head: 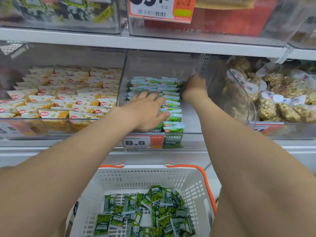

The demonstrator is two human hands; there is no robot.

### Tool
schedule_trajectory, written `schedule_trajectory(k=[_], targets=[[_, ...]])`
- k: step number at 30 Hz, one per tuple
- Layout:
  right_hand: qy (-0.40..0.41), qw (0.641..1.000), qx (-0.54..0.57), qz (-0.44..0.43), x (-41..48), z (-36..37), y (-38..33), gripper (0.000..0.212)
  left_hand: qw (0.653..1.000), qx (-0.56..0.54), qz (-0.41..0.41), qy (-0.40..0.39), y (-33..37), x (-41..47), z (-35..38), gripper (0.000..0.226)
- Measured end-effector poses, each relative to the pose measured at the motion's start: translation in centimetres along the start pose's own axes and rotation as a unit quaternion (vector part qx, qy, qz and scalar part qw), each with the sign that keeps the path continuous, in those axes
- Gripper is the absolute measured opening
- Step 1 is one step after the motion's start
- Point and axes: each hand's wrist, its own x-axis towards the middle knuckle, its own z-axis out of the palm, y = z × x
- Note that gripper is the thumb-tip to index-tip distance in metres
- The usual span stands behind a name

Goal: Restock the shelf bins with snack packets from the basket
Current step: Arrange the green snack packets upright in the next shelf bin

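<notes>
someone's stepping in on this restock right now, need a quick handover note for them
Left hand: open, pressing flat on the rows of green pea packets in the middle bin.
Right hand: at the back right of those rows, fingers tucked among the packets. I cannot tell whether it holds one.
Done: packets stand in rows in the left part of the bin; its right part is bare.
Left: a loose pile of green packets lies in the white basket below the shelf. They likely go into the bare side.
</notes>
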Motion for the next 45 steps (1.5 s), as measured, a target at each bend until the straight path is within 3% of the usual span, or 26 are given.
schedule_trajectory(k=[2, 10, 16, 20, 23, 25, 27, 30, 35, 38, 40, 45], targets=[[-0.009, 0.999, -0.001, -0.038, -0.6, -0.3, -0.1, 0.014, 1.0, -0.002, 0.002, 0.0, 0.0, -0.1, 0.0, 0.074], [-0.076, 0.994, 0.029, -0.08, -2.1, -1.7, 1.3, 0.033, 0.999, -0.036, 0.025, 0.032, -0.2, -0.1, 0.0, 0.065], [-0.016, 0.991, 0.071, -0.115, -6.8, -6.1, 2.3, 0.034, 0.97, -0.111, 0.067, 0.207, 1.3, -1.9, -1.4, 0.032], [0.03, 0.973, 0.124, -0.191, -12.8, -8.9, 1.5, 0.029, 0.94, -0.15, 0.084, 0.295, 3.5, -4.8, -1.9, 0.019], [0.003, 0.964, 0.115, -0.239, -18.0, -10.7, 1.3, 0.02, 0.918, -0.172, 0.055, 0.353, 5.9, -8.4, -2.2, 0.015], [-0.035, 0.96, 0.075, -0.267, -20.7, -11.3, 1.8, 0.019, 0.925, -0.15, 0.014, 0.349, 7.2, -10.5, -1.5, 0.024], [-0.099, 0.951, 0.012, -0.293, -22.7, -10.8, 2.6, 0.024, 0.957, -0.103, 0.01, 0.271, 8.0, -11.7, -0.1, 0.034], [-0.258, 0.913, -0.098, -0.302, -24.7, -6.9, 4.3, 0.022, 0.995, -0.066, 0.053, 0.054, 8.6, -12.1, 3.7, 0.038], [-0.389, 0.842, -0.188, -0.323, -28.1, 0.1, 6.2, 0.029, 0.967, -0.032, 0.079, -0.242, 9.5, -12.0, 13.3, 0.026], [-0.418, 0.805, -0.216, -0.36, -29.4, 2.4, 6.5, 0.011, 0.936, 0.006, 0.081, -0.342, 10.4, -12.1, 19.0, 0.028], [-0.421, 0.796, -0.223, -0.375, -29.6, 3.4, 6.4, 0.012, 0.919, 0.024, 0.093, -0.383, 10.7, -12.2, 22.5, 0.029], [-0.408, 0.788, -0.25, -0.387, -29.2, 4.7, 6.2, 0.014, 0.899, 0.024, 0.111, -0.422, 11.5, -11.8, 29.0, 0.023]])
